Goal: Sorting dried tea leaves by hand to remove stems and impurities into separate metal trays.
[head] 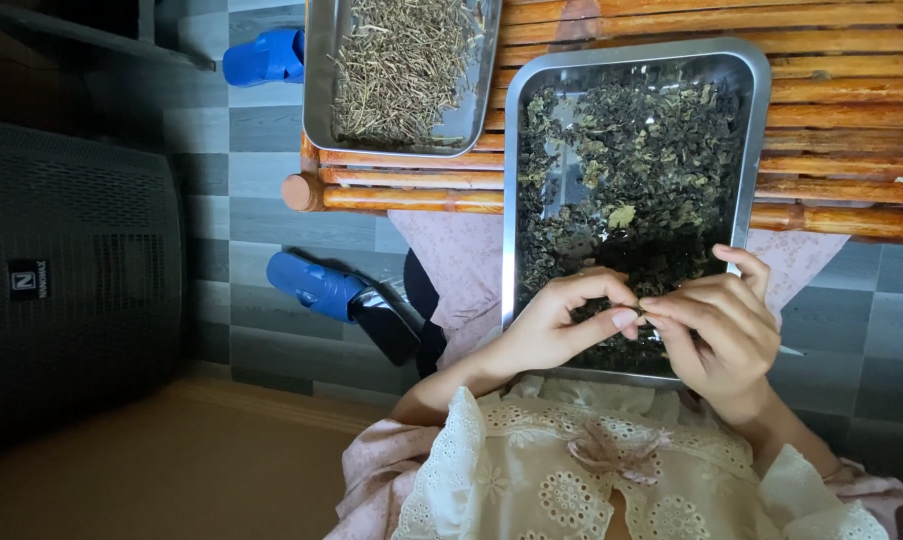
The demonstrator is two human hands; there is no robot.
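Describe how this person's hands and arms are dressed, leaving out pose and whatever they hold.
Both hands, left hand and right hand, are bare, with no gloves or rings visible. The forearms are uncovered. A cream eyelet-lace garment with scalloped, ruffled sleeve edges covers the upper arms.

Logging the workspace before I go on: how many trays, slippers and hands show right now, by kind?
Metal trays: 2, one of dark dried leaves, one of pale dried stems.
Blue slippers: 2, one near the lap, one farther off.
Hands: 2, left hand and right hand, pinching a leaf bit together.
Total: 6.
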